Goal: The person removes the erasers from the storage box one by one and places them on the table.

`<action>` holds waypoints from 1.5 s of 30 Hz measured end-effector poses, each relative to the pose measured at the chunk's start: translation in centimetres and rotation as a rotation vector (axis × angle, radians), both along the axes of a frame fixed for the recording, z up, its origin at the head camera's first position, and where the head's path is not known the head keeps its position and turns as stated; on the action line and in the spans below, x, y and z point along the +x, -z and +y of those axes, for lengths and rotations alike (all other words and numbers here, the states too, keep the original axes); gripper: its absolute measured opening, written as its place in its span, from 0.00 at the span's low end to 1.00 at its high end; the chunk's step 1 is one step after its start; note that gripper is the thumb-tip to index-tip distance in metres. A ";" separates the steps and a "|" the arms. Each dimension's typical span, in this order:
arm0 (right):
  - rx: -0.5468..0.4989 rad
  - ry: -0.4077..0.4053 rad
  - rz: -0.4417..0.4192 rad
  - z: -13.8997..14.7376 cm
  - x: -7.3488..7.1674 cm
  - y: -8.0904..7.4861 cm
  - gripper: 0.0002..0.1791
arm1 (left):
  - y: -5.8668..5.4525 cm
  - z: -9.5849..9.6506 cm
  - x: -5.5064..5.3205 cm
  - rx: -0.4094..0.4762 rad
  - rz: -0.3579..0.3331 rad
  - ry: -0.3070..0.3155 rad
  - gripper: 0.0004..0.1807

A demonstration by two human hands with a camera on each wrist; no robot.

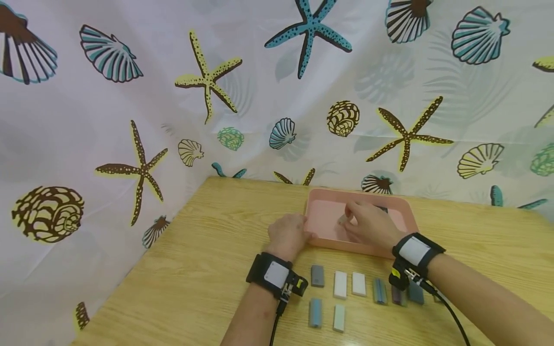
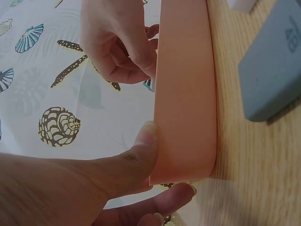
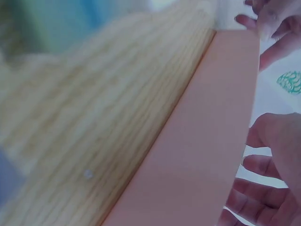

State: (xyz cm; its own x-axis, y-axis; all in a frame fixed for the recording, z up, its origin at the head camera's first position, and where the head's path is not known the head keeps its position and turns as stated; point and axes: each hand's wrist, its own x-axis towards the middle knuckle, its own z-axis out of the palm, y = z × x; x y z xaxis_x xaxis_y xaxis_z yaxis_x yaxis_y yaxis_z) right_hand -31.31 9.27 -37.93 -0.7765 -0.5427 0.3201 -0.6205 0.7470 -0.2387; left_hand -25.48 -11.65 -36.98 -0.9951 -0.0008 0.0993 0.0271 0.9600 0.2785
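Observation:
A shallow pink tray (image 1: pixel 318 242) lies on the table. My left hand (image 1: pixel 287 235) grips its near left corner, the thumb over the rim and the other fingers outside, as the left wrist view shows. My right hand (image 1: pixel 372 223) reaches down inside the tray with bent fingers. At its fingertips is a small pale grey block (image 1: pixel 344 219), probably an eraser, which the fingers pinch. Behind that hand a dark piece (image 1: pixel 382 209) lies in the tray. In the right wrist view the tray's wall (image 3: pixel 197 127) hides the right fingertips.
In front of the tray lie several eraser-like blocks: a grey one (image 1: pixel 318 276) marked 4B, white ones (image 1: pixel 340 284), a blue one (image 1: pixel 315 312), a pale green one (image 1: pixel 339 318) and striped ones (image 1: pixel 380 291). A shell-print cloth (image 1: pixel 259 96) hangs behind the table.

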 end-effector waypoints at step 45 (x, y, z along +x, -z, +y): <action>-0.011 -0.433 0.053 4.0 13.4 0.1 0.15 | 0.1 -0.1 0.1 0.018 0.001 0.036 0.20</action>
